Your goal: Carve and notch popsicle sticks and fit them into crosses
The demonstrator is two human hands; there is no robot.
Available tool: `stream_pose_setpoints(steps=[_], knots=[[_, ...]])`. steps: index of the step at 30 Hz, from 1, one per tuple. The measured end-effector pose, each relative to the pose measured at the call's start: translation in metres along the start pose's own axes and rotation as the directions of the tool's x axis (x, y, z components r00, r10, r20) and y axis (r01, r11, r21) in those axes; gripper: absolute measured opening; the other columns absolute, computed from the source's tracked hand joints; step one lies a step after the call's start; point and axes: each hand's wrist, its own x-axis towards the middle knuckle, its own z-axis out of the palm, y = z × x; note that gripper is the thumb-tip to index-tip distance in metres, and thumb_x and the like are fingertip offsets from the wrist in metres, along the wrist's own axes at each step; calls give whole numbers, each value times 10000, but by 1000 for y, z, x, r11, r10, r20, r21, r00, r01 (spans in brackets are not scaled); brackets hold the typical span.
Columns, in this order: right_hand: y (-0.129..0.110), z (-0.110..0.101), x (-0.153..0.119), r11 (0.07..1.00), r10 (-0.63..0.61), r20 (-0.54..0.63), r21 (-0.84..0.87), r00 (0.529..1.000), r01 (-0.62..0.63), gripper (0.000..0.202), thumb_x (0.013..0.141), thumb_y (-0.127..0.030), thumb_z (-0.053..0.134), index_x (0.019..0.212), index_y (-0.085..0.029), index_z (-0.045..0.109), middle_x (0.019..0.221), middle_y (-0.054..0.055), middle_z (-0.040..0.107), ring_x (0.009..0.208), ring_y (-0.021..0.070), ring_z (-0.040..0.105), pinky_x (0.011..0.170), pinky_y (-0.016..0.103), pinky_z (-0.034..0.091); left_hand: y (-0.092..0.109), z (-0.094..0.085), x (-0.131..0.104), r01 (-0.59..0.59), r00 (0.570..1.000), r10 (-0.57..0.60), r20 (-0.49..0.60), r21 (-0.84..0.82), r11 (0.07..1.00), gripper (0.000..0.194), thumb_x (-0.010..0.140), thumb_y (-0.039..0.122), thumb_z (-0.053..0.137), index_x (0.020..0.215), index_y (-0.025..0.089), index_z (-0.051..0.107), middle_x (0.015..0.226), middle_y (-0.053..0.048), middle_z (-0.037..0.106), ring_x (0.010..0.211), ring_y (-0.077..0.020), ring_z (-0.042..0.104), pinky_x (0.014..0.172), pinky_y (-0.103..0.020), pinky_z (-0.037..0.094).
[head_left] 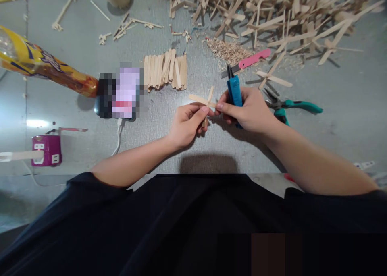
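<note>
My left hand (189,125) is closed, pinching a small cross of wooden craft sticks (198,99) between thumb and fingers. My right hand (242,108) grips a blue-handled tool (235,90) with dark, pointed tips facing away from me; its exact kind is unclear. The thumb and index finger of that same hand also touch the right end of the stick cross. Just beyond my left hand, loose craft sticks (165,70) lie side by side in a row. A pink-handled knife (254,59) lies on the table past the blue tool.
Pliers with teal handles (302,104) lie right of my right hand. A large heap of joined sticks (284,14) fills the back right, with wood shavings (228,50) before it. At left are a phone (125,92), a yellow-orange packet (51,62) and a purple power adapter (50,150).
</note>
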Motion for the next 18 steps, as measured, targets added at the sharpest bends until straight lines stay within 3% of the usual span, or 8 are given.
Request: stream_pose_setpoints(steps=[5,11,18], knots=[[1,1,-1,1000,-13,7,-16,1000,13,562,836,-791,1002,843,-278,771,564,-36,640,506,164,549,512,344,446,1,2,-1,9,1000,-10,-21,-23,1000,520,947,685,926,860,190,792,572,26,647,462,-70,531,474,-224,472],[6,-4,-7,975,-158,-72,-169,985,145,568,993,-879,791,988,-311,810,685,5,700,624,211,613,617,393,488,2,2,-2,19,1000,-20,-19,-41,999,525,972,688,907,861,193,773,582,22,643,481,-69,531,483,-218,450],[2,-4,-10,981,-133,-107,-154,985,116,383,938,-675,972,991,-321,833,729,8,702,621,220,596,639,427,525,0,1,-4,23,1000,-22,16,-28,999,568,955,740,899,878,193,767,574,20,637,479,-81,530,487,-238,463]])
